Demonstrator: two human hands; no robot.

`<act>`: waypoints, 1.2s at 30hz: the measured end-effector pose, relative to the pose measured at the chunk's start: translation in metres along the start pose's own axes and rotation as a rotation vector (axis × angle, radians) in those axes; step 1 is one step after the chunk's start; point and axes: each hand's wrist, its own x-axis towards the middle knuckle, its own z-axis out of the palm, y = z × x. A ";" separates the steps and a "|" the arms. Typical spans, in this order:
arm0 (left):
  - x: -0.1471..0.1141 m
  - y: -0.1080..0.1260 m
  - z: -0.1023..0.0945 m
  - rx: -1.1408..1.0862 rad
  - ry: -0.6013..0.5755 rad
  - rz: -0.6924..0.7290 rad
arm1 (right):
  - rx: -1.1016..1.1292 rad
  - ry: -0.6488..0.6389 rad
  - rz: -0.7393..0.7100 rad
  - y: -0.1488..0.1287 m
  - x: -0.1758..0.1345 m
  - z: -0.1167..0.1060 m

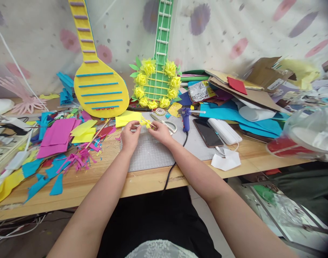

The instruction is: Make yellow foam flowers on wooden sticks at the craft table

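Above a grey cutting mat (150,154), my two hands work close together. My right hand (160,132) pinches a thin wooden stick with a small piece of yellow paper (146,122) at its tip. The fingers of my left hand (131,137) are bent together at the left side of this piece; whether they grip its edge is too small to tell. Just behind lies a stack of yellow paper (128,118). Scissors (170,126) with pale handles rest beyond my right hand, beside a blue glue gun (185,120) whose black cord runs off the table's front.
A yellow paper lute (101,86) and a green one with yellow flowers (158,84) lean at the back. Magenta paper (56,138) and scraps cover the left. A phone (207,132), white power bank (224,131), piled cardboard and plastic tub (301,141) stand right.
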 end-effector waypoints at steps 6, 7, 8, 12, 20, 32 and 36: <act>0.001 -0.003 0.000 -0.027 0.000 0.014 | 0.011 -0.017 -0.007 -0.001 -0.001 -0.001; 0.001 -0.003 0.000 -0.026 0.003 0.017 | 0.012 -0.021 -0.008 -0.001 -0.001 -0.001; 0.001 -0.002 0.000 -0.023 0.007 0.021 | 0.012 -0.022 -0.010 -0.001 -0.001 -0.001; -0.001 0.003 0.000 0.009 0.010 0.031 | 0.007 -0.018 -0.010 -0.001 -0.001 0.000; -0.003 0.007 -0.001 0.048 0.010 0.101 | 0.004 -0.012 -0.004 -0.001 -0.002 0.000; 0.001 -0.001 0.000 0.074 0.091 0.070 | -0.009 -0.042 -0.036 -0.003 -0.002 0.001; 0.001 -0.003 0.001 0.060 0.074 0.046 | -0.008 -0.049 -0.034 -0.003 -0.004 0.002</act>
